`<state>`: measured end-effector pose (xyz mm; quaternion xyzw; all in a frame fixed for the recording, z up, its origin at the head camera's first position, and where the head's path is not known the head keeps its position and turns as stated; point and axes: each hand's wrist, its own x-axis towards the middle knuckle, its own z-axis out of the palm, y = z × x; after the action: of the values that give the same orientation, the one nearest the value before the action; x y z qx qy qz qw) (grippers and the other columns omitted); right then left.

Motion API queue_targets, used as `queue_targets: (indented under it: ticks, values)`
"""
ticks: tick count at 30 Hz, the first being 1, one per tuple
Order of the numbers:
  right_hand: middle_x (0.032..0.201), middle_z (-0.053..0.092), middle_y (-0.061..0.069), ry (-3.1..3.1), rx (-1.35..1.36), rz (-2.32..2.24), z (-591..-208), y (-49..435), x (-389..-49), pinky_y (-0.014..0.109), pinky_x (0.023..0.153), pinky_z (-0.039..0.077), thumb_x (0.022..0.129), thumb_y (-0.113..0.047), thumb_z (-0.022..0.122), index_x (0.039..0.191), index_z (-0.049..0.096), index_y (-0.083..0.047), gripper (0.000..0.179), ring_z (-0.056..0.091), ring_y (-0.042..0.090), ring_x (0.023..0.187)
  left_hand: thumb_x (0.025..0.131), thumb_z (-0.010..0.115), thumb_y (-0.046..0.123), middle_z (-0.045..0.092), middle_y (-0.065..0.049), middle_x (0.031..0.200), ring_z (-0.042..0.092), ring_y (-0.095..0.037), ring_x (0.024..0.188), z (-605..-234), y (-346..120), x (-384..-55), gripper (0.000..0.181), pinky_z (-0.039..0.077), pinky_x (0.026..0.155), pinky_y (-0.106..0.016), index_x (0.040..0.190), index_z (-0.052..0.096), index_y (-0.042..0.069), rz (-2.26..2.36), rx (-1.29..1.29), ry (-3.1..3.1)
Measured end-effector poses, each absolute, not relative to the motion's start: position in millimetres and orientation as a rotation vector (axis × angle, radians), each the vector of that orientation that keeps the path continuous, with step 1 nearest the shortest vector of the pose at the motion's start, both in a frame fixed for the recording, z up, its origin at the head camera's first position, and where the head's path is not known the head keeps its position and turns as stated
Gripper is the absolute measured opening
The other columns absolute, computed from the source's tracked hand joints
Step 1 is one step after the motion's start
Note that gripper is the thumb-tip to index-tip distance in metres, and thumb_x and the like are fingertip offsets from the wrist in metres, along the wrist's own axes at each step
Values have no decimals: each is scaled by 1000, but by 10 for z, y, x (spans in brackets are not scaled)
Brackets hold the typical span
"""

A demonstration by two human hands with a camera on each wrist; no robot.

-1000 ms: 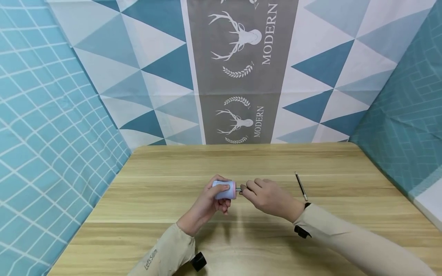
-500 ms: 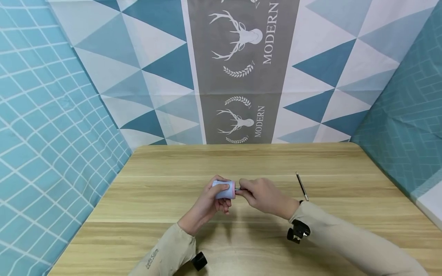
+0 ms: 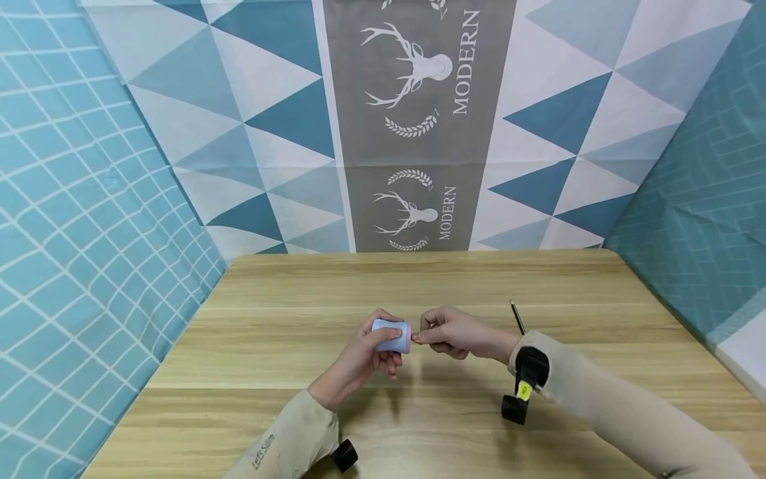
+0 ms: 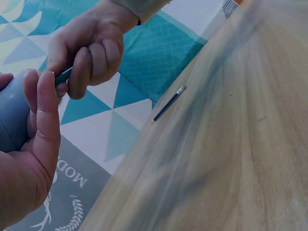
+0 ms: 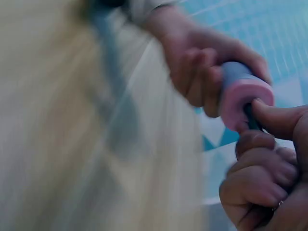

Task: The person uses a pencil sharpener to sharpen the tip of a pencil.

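A light-blue cylindrical pencil sharpener [image 3: 395,345] with a pink end is held above the table by my left hand [image 3: 358,352], thumb along its side. Facing it, my right hand [image 3: 462,334] pinches a dark pencil [image 5: 251,117] between thumb and forefinger. In the right wrist view the pencil enters the hole in the pink end, and the fingertips are close against that end. Only a short piece of the pencil shows; the rest lies inside the sharpener or behind the fingers. The left wrist view shows the other fingers of the right hand curled.
A second pencil [image 3: 517,317], dark with a pale end, lies on the wooden table [image 3: 287,299] behind the right wrist. Patterned cloths [image 3: 413,133] hang behind the table and at both sides. A white surface [image 3: 748,352] borders the right edge.
My right hand has rolled at the wrist, turning its wrist camera toward me, and its fingertips pinch the pencil right at the pink end. The left hand and sharpener stay nearly still.
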<state>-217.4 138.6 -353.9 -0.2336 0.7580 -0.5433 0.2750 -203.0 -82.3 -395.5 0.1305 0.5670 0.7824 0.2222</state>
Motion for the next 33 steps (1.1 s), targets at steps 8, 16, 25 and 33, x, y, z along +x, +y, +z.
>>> queue_targets:
  ticks: [8,16,25,33]
  values:
    - [74,54,0,3217,-2175,-210,-3706,1389,-2079,18,45,40,107,-15,43,91,60,-6,25,46,8,56,96,52,19,64,-3,64,57,-9,46,-3932,-814,-2031,13,54,46,-26,105,47,13,2211,337,1515]
    - [63,46,-3,3380,-2273,-203,-3783,1302,-2104,15,37,26,105,-13,40,80,55,-9,30,34,4,46,97,51,21,66,-3,69,58,-7,48,-3906,-811,-1999,15,54,47,-25,107,45,12,2225,326,1457]
    - [56,35,-10,2608,-1129,-1307,-3590,1253,-2072,18,44,23,94,-10,67,70,44,-12,32,27,1,48,96,53,20,62,-3,61,57,-8,45,-3940,-801,-2012,18,54,45,-25,108,45,11,2211,262,1474]
    - [54,26,-4,1796,-344,-1495,-3530,1378,-2204,23,40,11,98,-13,57,71,40,-10,32,14,8,42,95,55,18,62,-4,60,57,-8,44,-3992,-788,-2017,17,54,44,-26,109,49,13,2130,336,1545]
